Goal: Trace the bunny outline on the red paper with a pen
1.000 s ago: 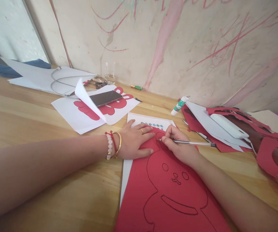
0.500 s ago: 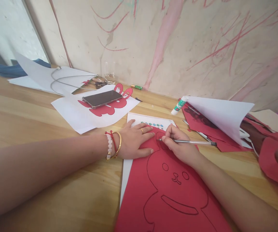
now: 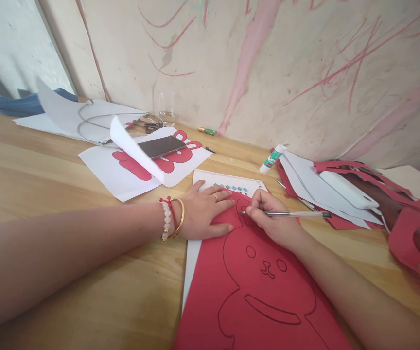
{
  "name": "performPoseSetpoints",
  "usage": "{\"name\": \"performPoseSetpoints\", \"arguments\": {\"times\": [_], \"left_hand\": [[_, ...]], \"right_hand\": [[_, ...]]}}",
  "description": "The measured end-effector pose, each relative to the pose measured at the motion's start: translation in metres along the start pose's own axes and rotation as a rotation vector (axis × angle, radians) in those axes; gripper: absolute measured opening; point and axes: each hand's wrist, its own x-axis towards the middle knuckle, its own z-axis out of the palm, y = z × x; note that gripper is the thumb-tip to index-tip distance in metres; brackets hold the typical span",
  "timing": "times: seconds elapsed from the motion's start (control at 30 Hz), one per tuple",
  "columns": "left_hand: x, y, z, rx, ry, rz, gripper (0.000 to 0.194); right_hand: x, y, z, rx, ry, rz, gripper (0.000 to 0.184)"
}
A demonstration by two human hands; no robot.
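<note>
My left hand lies flat with its fingers spread on the upper left of a red sheet of paper. A black outline of a rabbit-like figure with eyes, nose and a collar band is drawn on that sheet. My right hand grips a pen, its tip at the ear outline near the top of the sheet. Under the red paper lies a white printed pad, showing at the top and left edge. The right hand covers part of the other ear.
A phone rests on white paper with a red rabbit cutout. Behind stand a glass and a green battery. To the right are a glue stick, a white power bank and red paper scraps.
Loose paper corners at left and right flutter, lifting and dropping again; the right sheet has settled back, uncovering the power bank. Both hands and the pen stay practically in place.
</note>
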Motion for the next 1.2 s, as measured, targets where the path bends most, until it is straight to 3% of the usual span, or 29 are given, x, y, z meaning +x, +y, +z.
{"name": "performPoseSetpoints", "arguments": {"times": [1.2], "left_hand": [[-0.0005, 0.0018, -0.0025, 0.004, -0.024, -0.014, 0.064]], "right_hand": [[-0.0007, -0.0016, -0.0010, 0.018, -0.023, -0.012, 0.021]]}}
